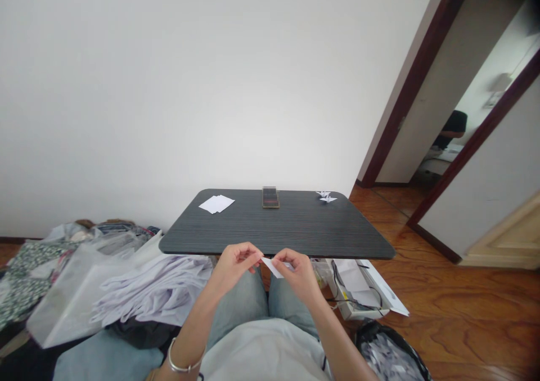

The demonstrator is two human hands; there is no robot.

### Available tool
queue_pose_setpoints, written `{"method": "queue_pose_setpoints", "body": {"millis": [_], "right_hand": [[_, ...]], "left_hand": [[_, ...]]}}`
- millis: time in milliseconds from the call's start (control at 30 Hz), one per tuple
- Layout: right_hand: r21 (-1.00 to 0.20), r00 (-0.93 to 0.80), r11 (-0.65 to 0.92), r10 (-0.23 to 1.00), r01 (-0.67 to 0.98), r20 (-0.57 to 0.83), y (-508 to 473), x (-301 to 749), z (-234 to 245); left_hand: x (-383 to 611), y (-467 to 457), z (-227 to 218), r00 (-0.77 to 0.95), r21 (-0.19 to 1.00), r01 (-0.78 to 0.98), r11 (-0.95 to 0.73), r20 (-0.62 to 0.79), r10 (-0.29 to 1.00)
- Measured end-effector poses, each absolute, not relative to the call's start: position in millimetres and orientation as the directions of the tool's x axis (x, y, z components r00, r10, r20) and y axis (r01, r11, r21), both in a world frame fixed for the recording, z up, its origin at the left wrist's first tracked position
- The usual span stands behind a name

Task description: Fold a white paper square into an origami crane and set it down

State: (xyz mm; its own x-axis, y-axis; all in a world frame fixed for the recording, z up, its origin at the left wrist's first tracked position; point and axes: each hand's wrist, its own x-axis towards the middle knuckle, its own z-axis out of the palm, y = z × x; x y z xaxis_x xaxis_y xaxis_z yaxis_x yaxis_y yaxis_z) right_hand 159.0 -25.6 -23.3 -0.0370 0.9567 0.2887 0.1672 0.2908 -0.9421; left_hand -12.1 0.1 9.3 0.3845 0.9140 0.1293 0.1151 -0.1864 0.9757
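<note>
A small folded piece of white paper (273,268) is held between my two hands, just in front of the dark table's near edge and above my lap. My left hand (239,264) pinches its left corner between thumb and fingertips. Bent fingers of my right hand (298,269) grip the right part and cover some of it. On the table (270,232), white paper sheets (216,204) lie at the far left. Two small folded paper cranes (328,198) rest at the far right.
A phone-like dark object on a stand (270,197) is at the table's back middle. Clothes (156,291) and bags are heaped at the left. An open box (358,288) with cables and a black bag (390,350) of scraps stand at the right. A doorway shows a person beyond.
</note>
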Motion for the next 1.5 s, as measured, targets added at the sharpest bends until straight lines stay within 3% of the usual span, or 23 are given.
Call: {"method": "queue_pose_setpoints", "body": {"millis": [200,533,1000,1500], "right_hand": [[-0.947,-0.037,0.281,0.96,0.157,0.279,-25.0,159.5,-24.8],[-0.956,-0.096,0.287,0.955,0.053,0.281,-27.5,154.8,-21.7],[-0.905,-0.095,0.38,0.925,0.192,0.368,-29.3,155.2,-18.6],[-0.831,-0.114,0.456,0.889,0.318,0.444,-27.1,153.7,-21.7]], "left_hand": [[-13.7,1.4,8.5,0.387,0.967,0.164,-0.197,0.121,0.914],[-10.7,-1.1,11.7,0.448,0.992,0.064,-0.106,0.066,0.891],[-6.7,-2.5,12.1,0.412,0.995,-0.078,0.062,-0.024,0.911],[-8.6,-0.3,9.8,0.404,0.994,0.102,-0.027,-0.016,0.914]]}}
